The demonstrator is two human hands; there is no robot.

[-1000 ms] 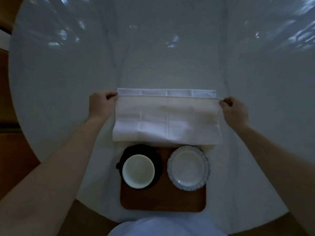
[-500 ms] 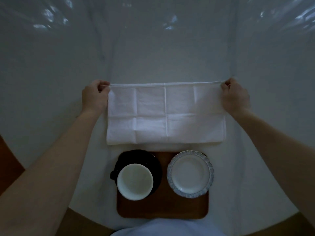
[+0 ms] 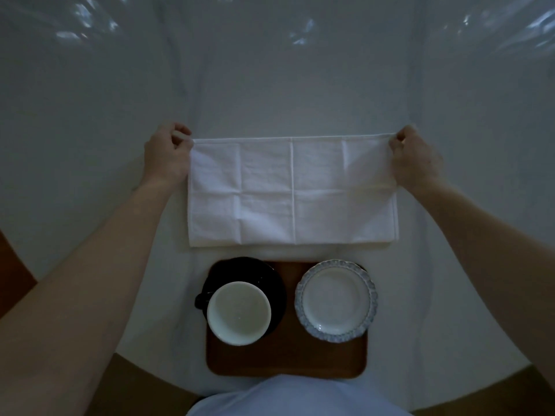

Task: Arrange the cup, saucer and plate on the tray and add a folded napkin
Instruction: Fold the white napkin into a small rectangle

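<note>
— Now that the fold has closed, does the far strip show?
— No. The napkin (image 3: 292, 190) lies doubled on the table (image 3: 90, 130), beyond the tray (image 3: 288, 358). Left hand (image 3: 166, 156) and right hand (image 3: 416, 159) pinch its far corners, fingers closed on cloth.

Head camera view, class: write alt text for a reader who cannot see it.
A person's left hand and right hand pinch the far corners of a white folded cloth napkin lying on a white tablecloth. Nearer, a brown wooden tray holds a white-lined cup on a black saucer beside a blue-rimmed white plate.
</note>
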